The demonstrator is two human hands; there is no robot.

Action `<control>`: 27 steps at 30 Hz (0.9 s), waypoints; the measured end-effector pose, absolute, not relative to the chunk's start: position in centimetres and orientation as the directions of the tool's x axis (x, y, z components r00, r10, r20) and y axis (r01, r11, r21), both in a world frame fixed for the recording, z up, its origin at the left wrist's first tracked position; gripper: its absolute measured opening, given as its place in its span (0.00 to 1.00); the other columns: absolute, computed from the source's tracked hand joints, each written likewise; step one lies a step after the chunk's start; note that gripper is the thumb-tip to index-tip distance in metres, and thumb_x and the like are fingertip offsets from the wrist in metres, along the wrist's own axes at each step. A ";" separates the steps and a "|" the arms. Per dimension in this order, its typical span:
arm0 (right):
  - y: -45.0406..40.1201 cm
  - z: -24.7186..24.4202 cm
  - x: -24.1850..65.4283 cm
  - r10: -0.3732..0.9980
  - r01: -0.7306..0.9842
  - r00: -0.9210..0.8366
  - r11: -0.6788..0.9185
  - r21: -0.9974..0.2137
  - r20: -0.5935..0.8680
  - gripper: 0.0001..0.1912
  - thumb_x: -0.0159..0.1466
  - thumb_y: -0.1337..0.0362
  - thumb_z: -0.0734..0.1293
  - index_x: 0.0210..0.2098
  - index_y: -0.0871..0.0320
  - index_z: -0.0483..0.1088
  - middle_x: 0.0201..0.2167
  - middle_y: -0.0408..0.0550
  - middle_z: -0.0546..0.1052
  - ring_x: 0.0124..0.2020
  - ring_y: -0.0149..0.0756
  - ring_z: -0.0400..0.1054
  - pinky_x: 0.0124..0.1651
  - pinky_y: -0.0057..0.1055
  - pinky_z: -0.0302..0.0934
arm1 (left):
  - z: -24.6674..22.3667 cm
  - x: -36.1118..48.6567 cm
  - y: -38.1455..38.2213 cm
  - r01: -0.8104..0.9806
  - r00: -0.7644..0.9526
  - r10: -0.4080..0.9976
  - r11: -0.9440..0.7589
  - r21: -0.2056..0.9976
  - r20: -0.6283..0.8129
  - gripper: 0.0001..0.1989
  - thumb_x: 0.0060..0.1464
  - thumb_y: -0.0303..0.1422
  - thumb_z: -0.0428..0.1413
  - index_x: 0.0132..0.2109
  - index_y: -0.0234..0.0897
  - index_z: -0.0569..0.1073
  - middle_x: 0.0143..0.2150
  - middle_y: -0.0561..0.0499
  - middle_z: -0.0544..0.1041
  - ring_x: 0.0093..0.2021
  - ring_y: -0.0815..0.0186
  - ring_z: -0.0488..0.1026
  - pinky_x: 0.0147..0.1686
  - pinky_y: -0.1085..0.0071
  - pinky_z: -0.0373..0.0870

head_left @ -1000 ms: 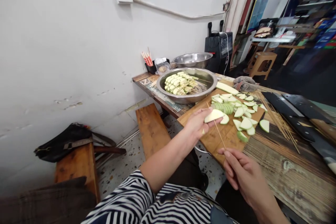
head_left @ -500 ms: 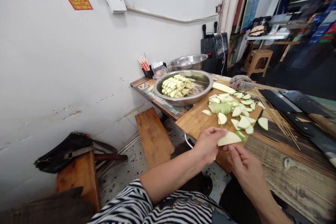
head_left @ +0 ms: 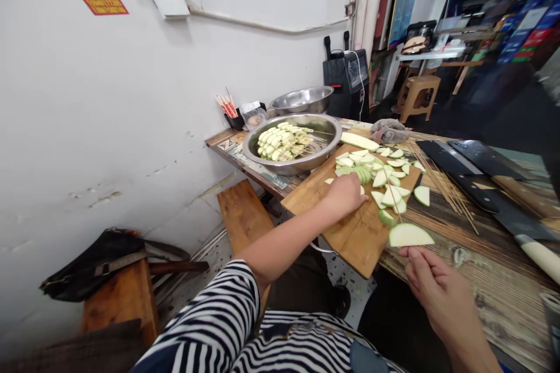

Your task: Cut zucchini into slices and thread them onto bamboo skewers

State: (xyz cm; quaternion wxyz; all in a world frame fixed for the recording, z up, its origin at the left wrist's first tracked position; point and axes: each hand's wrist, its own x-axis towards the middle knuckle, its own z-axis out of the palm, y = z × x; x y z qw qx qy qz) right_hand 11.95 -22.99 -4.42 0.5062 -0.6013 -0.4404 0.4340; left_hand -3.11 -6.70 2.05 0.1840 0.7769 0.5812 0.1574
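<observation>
Presently, my right hand [head_left: 440,284] at 4 o'clock pinches a skewer [head_left: 394,200] below its slice [head_left: 411,235], tip toward 11 o'clock, seemingly to keep the point clear, while my left hand [head_left: 345,193], at 10 o'clock from it, is over the cutting board [head_left: 350,240], fingers hidden, hold untellable.

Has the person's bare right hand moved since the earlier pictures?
Yes: judged against the brown rectangular wooden cutting board, the right hand has moved to the right.
</observation>
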 end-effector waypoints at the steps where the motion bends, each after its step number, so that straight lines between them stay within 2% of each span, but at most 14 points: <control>1: -23.1 -4.3 11.9 0.970 0.095 0.230 -0.101 -0.990 -0.077 0.25 0.61 0.43 0.64 0.39 0.60 0.70 0.15 0.36 0.58 0.16 0.27 0.49 0.17 0.24 0.43 | 2.2 -2.9 -6.3 0.814 0.254 0.967 -0.221 0.537 0.014 0.14 0.45 0.26 0.63 0.41 0.29 0.73 0.44 0.36 0.76 0.50 0.50 0.71 0.54 0.61 0.64; 3: -23.3 -4.0 11.9 0.973 0.113 0.216 -0.104 -0.988 -0.078 0.25 0.61 0.43 0.64 0.39 0.60 0.70 0.15 0.36 0.58 0.15 0.27 0.50 0.17 0.24 0.44 | 2.6 -3.1 -5.6 0.776 0.232 0.973 -0.181 0.605 -0.007 0.09 0.41 0.19 0.61 0.33 0.31 0.74 0.41 0.38 0.76 0.50 0.49 0.71 0.55 0.61 0.62; 5: -23.5 -3.8 11.8 0.977 0.129 0.198 -0.104 -0.986 -0.077 0.24 0.62 0.43 0.63 0.39 0.60 0.70 0.15 0.37 0.59 0.16 0.27 0.51 0.17 0.24 0.45 | 2.7 -4.1 -5.1 0.781 0.261 0.965 -0.198 0.593 -0.021 0.06 0.40 0.20 0.61 0.27 0.32 0.73 0.36 0.40 0.77 0.47 0.49 0.73 0.52 0.62 0.64; 7: -23.8 -3.8 11.5 0.983 0.146 0.167 -0.100 -0.984 -0.075 0.25 0.62 0.43 0.63 0.39 0.60 0.70 0.16 0.37 0.59 0.16 0.27 0.52 0.18 0.24 0.45 | 2.2 -5.4 -4.9 0.722 0.346 0.938 -0.253 0.644 -0.020 0.04 0.42 0.23 0.61 0.26 0.33 0.73 0.32 0.44 0.77 0.40 0.55 0.74 0.47 0.65 0.67; 10: -24.5 -4.2 10.5 0.990 0.182 0.115 -0.096 -0.979 -0.075 0.25 0.63 0.42 0.62 0.39 0.61 0.70 0.15 0.37 0.59 0.16 0.27 0.52 0.18 0.24 0.46 | 0.8 -7.1 -5.4 0.419 0.365 0.928 -0.237 0.877 0.076 0.02 0.48 0.25 0.57 0.32 0.33 0.74 0.29 0.51 0.76 0.32 0.67 0.73 0.39 0.73 0.69; 11: -24.7 -4.3 10.1 0.992 0.190 0.100 -0.099 -0.977 -0.081 0.25 0.63 0.42 0.61 0.38 0.61 0.70 0.14 0.37 0.59 0.15 0.27 0.52 0.18 0.24 0.46 | 0.3 -7.5 -5.7 0.274 0.323 0.943 -0.180 0.945 0.086 0.03 0.50 0.26 0.56 0.35 0.34 0.73 0.29 0.52 0.76 0.30 0.69 0.73 0.36 0.75 0.69; 13: -25.1 -4.2 9.2 0.993 0.198 0.079 -0.102 -0.975 -0.088 0.25 0.64 0.43 0.61 0.37 0.61 0.70 0.14 0.37 0.59 0.15 0.27 0.52 0.17 0.23 0.47 | -0.1 -8.0 -6.5 0.002 0.232 0.972 -0.033 0.999 0.031 0.05 0.52 0.28 0.56 0.38 0.34 0.70 0.27 0.53 0.74 0.27 0.70 0.73 0.29 0.78 0.68; 16: -25.7 -3.7 8.2 0.997 0.213 0.067 -0.042 -0.976 -0.028 0.23 0.63 0.44 0.62 0.33 0.60 0.70 0.14 0.38 0.60 0.14 0.27 0.52 0.16 0.23 0.49 | 0.4 -8.8 -7.3 -0.338 0.189 0.976 0.172 0.926 -0.112 0.06 0.55 0.30 0.56 0.40 0.33 0.68 0.27 0.51 0.74 0.23 0.71 0.72 0.20 0.82 0.62; 18: -25.9 -3.4 8.0 0.998 0.231 0.050 0.020 -0.973 0.032 0.21 0.63 0.46 0.63 0.31 0.59 0.70 0.13 0.39 0.61 0.13 0.27 0.53 0.16 0.23 0.50 | 1.3 -9.5 -7.6 -0.510 0.227 0.944 0.325 0.796 -0.240 0.05 0.57 0.30 0.55 0.39 0.31 0.69 0.29 0.49 0.75 0.21 0.75 0.69 0.16 0.84 0.57; 20: -26.2 -3.5 8.0 0.999 0.245 0.021 0.037 -0.969 0.044 0.20 0.62 0.47 0.64 0.31 0.59 0.71 0.13 0.40 0.63 0.13 0.28 0.55 0.15 0.23 0.51 | 2.0 -10.1 -7.8 -0.601 0.301 0.882 0.470 0.646 -0.362 0.06 0.60 0.28 0.52 0.39 0.28 0.70 0.30 0.47 0.75 0.20 0.77 0.67 0.14 0.85 0.56; 22: -26.3 -3.9 8.3 1.000 0.249 -0.016 0.003 -0.969 -0.001 0.19 0.62 0.48 0.65 0.33 0.59 0.73 0.14 0.41 0.65 0.14 0.29 0.57 0.16 0.23 0.53 | 2.4 -10.5 -7.9 -0.632 0.335 0.837 0.540 0.555 -0.433 0.07 0.62 0.27 0.50 0.39 0.26 0.71 0.31 0.45 0.75 0.23 0.75 0.71 0.19 0.84 0.64; 24: -26.4 -4.5 8.6 0.998 0.235 -0.041 -0.040 -0.971 -0.051 0.19 0.62 0.48 0.65 0.35 0.59 0.74 0.17 0.43 0.67 0.17 0.31 0.60 0.19 0.24 0.57 | 2.5 -10.6 -8.1 -0.652 0.324 0.830 0.543 0.528 -0.454 0.08 0.62 0.26 0.49 0.41 0.26 0.71 0.35 0.41 0.77 0.31 0.67 0.77 0.30 0.74 0.75; 26: -26.4 -4.9 8.8 0.996 0.238 -0.052 -0.058 -0.970 -0.073 0.20 0.62 0.48 0.65 0.36 0.59 0.75 0.19 0.44 0.69 0.18 0.32 0.61 0.20 0.24 0.59 | 2.5 -10.6 -8.2 -0.673 0.289 0.839 0.521 0.525 -0.461 0.08 0.62 0.26 0.48 0.41 0.26 0.71 0.38 0.39 0.78 0.38 0.60 0.78 0.39 0.63 0.77; 27: -26.3 -4.9 8.9 0.996 0.249 -0.055 -0.057 -0.967 -0.072 0.20 0.62 0.47 0.65 0.36 0.59 0.75 0.19 0.45 0.69 0.19 0.32 0.61 0.21 0.24 0.59 | 2.5 -10.6 -8.2 -0.682 0.272 0.843 0.509 0.525 -0.465 0.08 0.62 0.26 0.48 0.41 0.26 0.71 0.38 0.39 0.78 0.39 0.59 0.79 0.41 0.61 0.76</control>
